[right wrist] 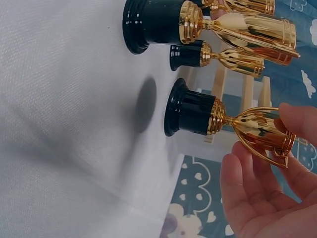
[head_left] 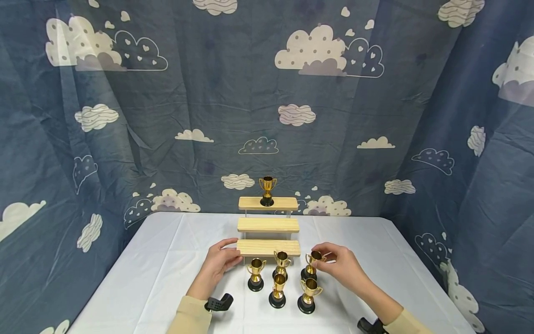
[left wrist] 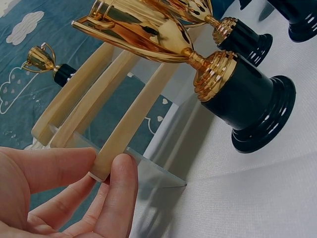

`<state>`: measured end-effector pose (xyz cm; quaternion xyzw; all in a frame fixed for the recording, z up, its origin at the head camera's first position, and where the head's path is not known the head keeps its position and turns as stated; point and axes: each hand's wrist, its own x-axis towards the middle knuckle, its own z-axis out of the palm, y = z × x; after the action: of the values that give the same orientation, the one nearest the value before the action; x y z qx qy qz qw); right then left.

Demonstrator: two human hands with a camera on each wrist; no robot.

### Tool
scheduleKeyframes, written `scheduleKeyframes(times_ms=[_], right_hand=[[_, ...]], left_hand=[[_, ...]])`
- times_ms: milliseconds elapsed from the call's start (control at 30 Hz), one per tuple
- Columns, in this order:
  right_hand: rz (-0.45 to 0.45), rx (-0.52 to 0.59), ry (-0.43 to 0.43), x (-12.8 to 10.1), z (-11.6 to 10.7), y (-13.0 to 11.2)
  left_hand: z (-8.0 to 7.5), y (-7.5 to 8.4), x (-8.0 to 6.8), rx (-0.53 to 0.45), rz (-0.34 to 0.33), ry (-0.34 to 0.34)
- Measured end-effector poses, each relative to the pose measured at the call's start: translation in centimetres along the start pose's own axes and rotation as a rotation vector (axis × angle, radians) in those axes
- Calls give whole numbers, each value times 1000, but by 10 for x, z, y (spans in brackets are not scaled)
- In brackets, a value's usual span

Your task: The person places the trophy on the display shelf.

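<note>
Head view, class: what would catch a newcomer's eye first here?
A wooden three-step stand at the middle of the white table, one gold trophy on its top step. Five more trophies cluster before it; the right hand pinches the rear right trophy, and the left hand holds the lowest step's end.

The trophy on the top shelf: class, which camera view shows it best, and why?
The head view: the trophy on the top shelf stands whole and upright on the wooden stand. The left wrist view shows it small, tilted, far off. In the right wrist view I cannot tell it from nearer trophies.
</note>
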<state>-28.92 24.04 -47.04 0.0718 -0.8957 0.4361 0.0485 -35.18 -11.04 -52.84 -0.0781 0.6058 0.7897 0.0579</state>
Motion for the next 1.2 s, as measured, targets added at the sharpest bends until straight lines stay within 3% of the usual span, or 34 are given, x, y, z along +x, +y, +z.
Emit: scheduleKeyframes(times_ms=[1200], right_hand=[[-34, 23, 21, 3, -12, -17]], left_hand=[[0, 1, -1, -1, -7, -13]])
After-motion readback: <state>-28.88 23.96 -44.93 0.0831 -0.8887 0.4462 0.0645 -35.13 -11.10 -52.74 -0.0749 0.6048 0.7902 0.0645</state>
